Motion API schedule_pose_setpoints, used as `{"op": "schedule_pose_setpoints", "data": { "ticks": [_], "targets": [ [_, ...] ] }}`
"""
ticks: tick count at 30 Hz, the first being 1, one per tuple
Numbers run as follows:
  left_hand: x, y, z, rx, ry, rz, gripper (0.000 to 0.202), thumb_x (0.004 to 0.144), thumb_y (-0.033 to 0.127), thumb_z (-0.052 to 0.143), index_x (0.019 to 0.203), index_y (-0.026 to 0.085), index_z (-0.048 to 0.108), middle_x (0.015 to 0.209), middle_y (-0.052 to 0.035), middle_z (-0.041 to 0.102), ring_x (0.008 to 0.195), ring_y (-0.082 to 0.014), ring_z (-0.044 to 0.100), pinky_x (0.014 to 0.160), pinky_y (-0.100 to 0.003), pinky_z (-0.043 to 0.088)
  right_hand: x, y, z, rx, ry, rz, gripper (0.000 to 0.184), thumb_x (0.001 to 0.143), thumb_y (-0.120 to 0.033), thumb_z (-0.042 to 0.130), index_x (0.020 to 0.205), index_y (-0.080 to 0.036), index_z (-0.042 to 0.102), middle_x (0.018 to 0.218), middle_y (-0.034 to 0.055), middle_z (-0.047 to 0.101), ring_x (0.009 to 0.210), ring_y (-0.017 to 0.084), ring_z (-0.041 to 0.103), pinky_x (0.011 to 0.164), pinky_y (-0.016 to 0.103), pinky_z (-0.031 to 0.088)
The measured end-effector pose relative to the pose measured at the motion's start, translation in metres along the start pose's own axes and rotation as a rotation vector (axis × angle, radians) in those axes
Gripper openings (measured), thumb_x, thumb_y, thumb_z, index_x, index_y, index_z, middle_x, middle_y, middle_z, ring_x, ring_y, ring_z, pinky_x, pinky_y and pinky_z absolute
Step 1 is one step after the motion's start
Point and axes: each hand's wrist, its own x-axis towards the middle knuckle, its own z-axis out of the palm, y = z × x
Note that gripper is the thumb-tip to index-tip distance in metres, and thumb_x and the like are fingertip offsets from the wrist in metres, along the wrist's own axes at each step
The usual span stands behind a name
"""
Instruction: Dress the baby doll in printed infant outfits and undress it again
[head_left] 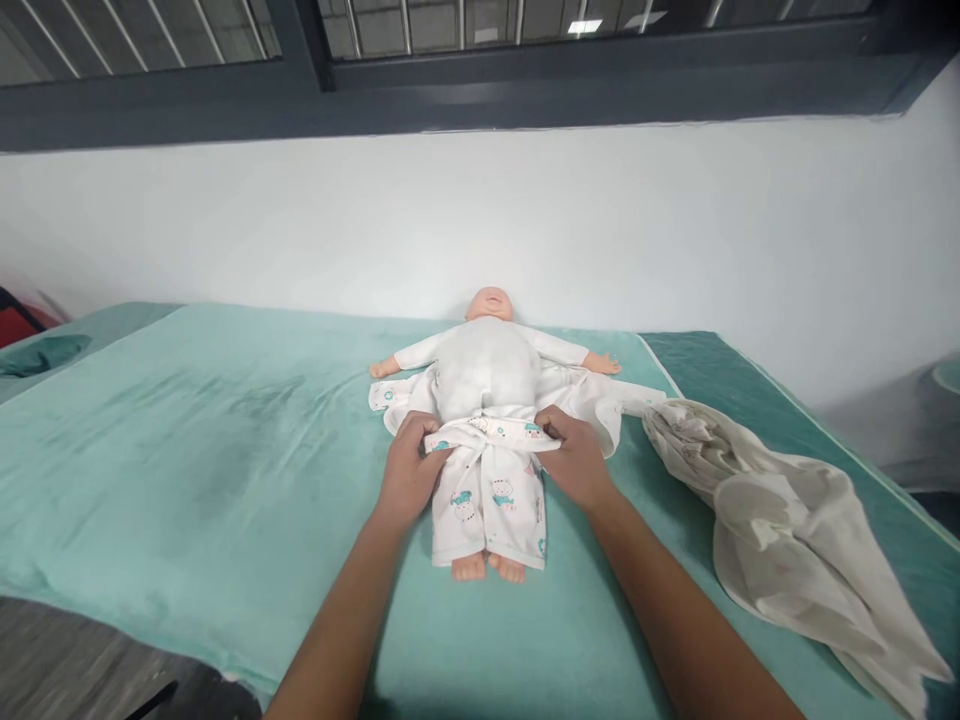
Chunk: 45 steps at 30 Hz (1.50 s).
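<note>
- Holding the printed waistband [499, 430] in two tight pinch grips, with the left hand [409, 465] at its 9 o'clock end and the right hand [576, 458] at its 3 o'clock end.
- Lying on its back on the green sheet [247, 430]: the baby doll [487, 365], head at 12 o'clock, printed trousers [487, 505] on the legs toward 6 o'clock.
- Best pulled evenly at both ends, so as to sit level across the belly.
- Worth smoothing the creases just below the middle, to avoid bunching.
- Mind the open shirt [581, 395], spread toward 9 and 3 o'clock and easily caught.
</note>
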Motion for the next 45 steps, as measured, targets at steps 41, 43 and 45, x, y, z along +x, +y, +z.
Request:
{"op": "schedule_pose_setpoints", "data": {
  "ticks": [41,43,45],
  "targets": [
    [-0.053,0.011,-0.008,-0.05,-0.125,-0.018,0.011,0.086,0.03,0.061,0.089,0.02,0.057,0.109,-0.006,0.051,0.107,-0.0198,0.052,0.094,-0.031,0.04,-0.034,-0.006,0.001,-0.022,-0.081,-0.04,0.004,0.08,-0.024,0.05,0.082,-0.021,0.052,0.085,0.0017,0.056,0.083,0.018,0.05,0.075,0.031,0.037],
    [-0.052,0.011,-0.008,-0.051,-0.131,-0.023,0.015,0.086,0.034,0.062,0.09,0.02,0.057,0.11,-0.0058,0.051,0.108,-0.0196,0.051,0.094,-0.031,0.04,-0.038,-0.006,0.001,-0.045,-0.095,-0.032,0.004,0.079,-0.024,0.05,0.08,-0.021,0.052,0.082,0.0015,0.056,0.081,0.018,0.05,0.074,0.03,0.037],
    [-0.051,0.011,-0.008,-0.053,-0.132,-0.021,0.014,0.087,0.033,0.062,0.092,0.02,0.057,0.111,-0.0057,0.05,0.108,-0.0195,0.051,0.095,-0.031,0.039,-0.046,-0.009,0.0,-0.063,-0.127,-0.003,0.005,0.078,-0.025,0.05,0.077,-0.02,0.051,0.077,0.0004,0.055,0.076,0.017,0.049,0.07,0.029,0.036]
  ]
}}
